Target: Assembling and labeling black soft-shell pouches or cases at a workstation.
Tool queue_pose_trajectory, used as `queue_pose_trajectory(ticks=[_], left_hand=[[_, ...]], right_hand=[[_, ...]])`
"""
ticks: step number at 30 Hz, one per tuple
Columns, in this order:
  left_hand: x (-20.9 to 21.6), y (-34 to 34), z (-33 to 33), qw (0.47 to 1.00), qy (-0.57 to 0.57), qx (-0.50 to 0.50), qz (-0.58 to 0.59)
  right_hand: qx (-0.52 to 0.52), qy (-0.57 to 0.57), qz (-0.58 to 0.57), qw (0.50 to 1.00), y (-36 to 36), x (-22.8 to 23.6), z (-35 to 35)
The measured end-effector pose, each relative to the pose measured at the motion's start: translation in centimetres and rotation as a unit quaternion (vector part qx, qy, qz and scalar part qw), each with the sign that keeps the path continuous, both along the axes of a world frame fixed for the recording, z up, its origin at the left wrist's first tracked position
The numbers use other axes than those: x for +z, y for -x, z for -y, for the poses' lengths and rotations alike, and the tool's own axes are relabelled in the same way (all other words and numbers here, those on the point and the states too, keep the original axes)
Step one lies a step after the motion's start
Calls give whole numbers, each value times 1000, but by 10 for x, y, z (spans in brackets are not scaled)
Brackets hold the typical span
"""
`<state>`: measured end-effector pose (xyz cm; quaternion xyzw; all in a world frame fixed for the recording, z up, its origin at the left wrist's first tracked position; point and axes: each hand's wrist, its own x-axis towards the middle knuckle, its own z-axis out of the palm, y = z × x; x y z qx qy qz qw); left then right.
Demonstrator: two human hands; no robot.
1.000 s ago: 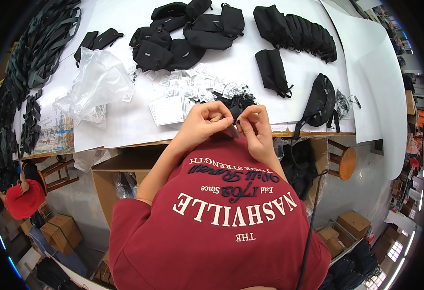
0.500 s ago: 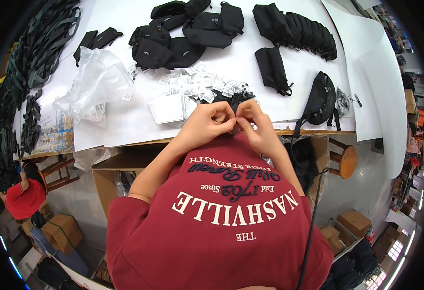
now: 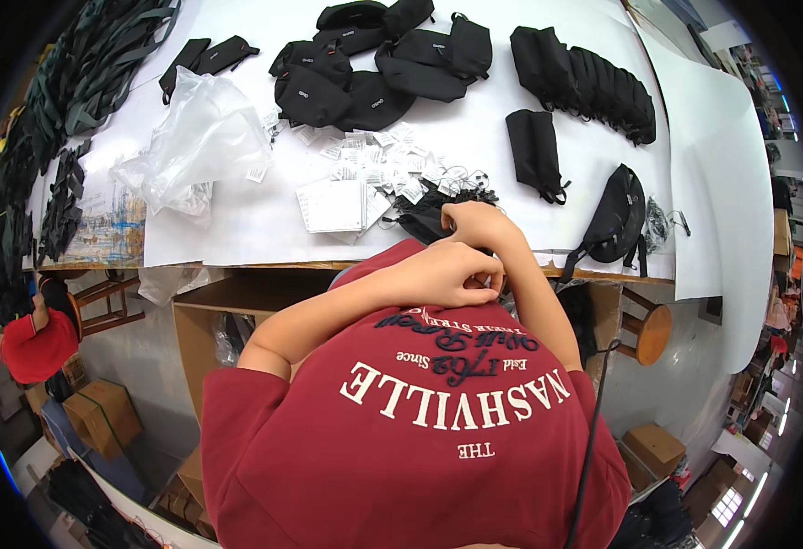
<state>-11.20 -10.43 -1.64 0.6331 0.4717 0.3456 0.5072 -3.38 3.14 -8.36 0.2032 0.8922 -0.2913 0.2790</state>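
Note:
My left hand point(image 3: 463, 274) is closed low over my red shirt, with its fingers curled to a pinch. What it holds, if anything, is too small or hidden to name. Just beyond it, my right hand point(image 3: 482, 225) bends its fingers onto the edge of a black pouch point(image 3: 422, 225) at the table's front edge. Part of that pouch is covered by my hands and forearm. Behind them lie a tangle of black cords point(image 3: 454, 196), scattered white tags point(image 3: 378, 165) and a stack of white cards point(image 3: 331, 206).
Several black pouches point(image 3: 365, 99) are piled at the back, with a row of more point(image 3: 593, 82) to the right. A black waist bag point(image 3: 614, 218) lies near the right front edge. Crumpled clear plastic point(image 3: 204, 137) and dark straps point(image 3: 99, 64) occupy the left.
My hands were pinched together at the table edge. Now my left hand has come down and right, nearer my body, while my right hand stays at the edge. The view has shifted slightly.

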Motion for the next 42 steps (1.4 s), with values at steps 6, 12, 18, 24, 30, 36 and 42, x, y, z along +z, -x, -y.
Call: queue_pose_trajectory(ticks=[6,12,18,24,30,36,42], left_hand=[[-8,13,4,983,-17,143,116],[-30,39,12,947,-165,193,-197],[-21,47,11,879,-329,229,-256],[-9,48,24,827,-414,230,-302],[-8,35,40,819,-420,246,-305],[11,41,30,897,-254,120,-341],[26,52,35,903,-130,97,-398]], right_hand=[[-119,113,-114,980,-36,7,-6],[-251,107,-282,920,-51,76,11],[-266,11,-376,887,-48,111,27],[-234,-54,-433,869,-50,126,54],[-219,-43,-459,860,-58,129,74],[-274,-160,-510,799,-39,105,36],[-254,152,-388,873,-16,103,35]])
